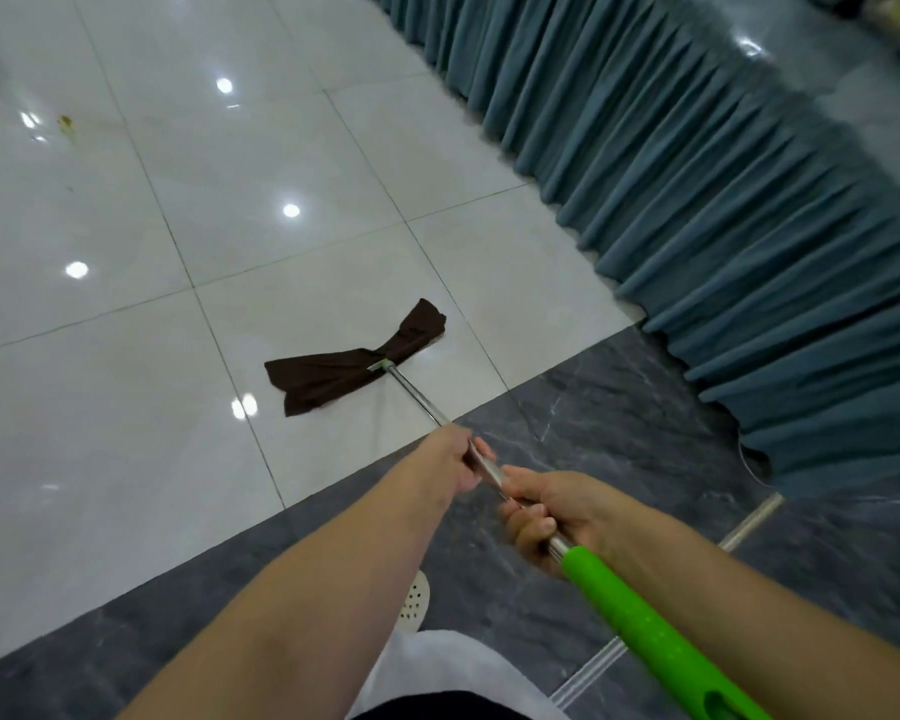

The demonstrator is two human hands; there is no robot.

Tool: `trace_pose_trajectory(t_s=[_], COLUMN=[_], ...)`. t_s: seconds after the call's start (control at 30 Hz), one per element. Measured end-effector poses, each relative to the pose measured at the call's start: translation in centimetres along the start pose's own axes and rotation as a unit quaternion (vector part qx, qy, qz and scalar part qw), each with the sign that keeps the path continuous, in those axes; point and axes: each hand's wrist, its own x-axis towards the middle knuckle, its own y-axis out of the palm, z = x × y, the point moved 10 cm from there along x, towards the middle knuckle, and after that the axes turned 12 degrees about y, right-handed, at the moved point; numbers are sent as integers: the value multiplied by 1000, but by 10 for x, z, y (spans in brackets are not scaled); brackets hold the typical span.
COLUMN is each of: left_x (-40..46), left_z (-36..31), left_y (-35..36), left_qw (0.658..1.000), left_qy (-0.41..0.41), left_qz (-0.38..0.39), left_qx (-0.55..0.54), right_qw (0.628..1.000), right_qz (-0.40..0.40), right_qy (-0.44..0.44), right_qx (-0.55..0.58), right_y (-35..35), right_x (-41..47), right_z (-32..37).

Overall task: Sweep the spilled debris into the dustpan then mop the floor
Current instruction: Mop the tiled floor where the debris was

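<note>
A mop with a dark brown cloth head point(354, 362) lies flat on the glossy white floor tiles point(126, 330) ahead of me. Its metal pole point(417, 397) runs back to a bright green grip point(640, 631) at the lower right. My left hand point(450, 462) grips the metal pole in front. Just behind it, my right hand point(552, 514) holds the pole right above the green grip. A small yellowish stain or bit of debris point(66, 124) sits on the tiles at the far left.
A pleated teal fabric skirt point(723, 200) runs diagonally along the right. A dark grey marble strip point(619, 433) borders the white tiles where I stand. A perforated white slipper point(414, 600) shows by my leg. A metal floor strip point(749, 527) crosses the right.
</note>
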Motion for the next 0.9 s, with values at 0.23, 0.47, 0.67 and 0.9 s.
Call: trace_pose_trajectory(t_s=[0.23, 0.47, 0.67, 0.9], left_x=[-14, -16, -22, -40], left_z=[-47, -134, -234, -374], left_y=[-40, -144, -249, -333], left_qw=[994, 977, 965, 960], left_qy=[22, 61, 94, 129], left_qz=[-34, -97, -128, -120], left_qx=[-104, -182, -210, -219], right_qw=[993, 974, 958, 975], right_qz=[-30, -19, -7, 1], right_qy=[22, 58, 114, 103], right_qx=[-112, -220, -264, -195], right_y=[48, 159, 287, 460], right_x=[7, 47, 94, 124], right_z=[10, 2, -14, -17])
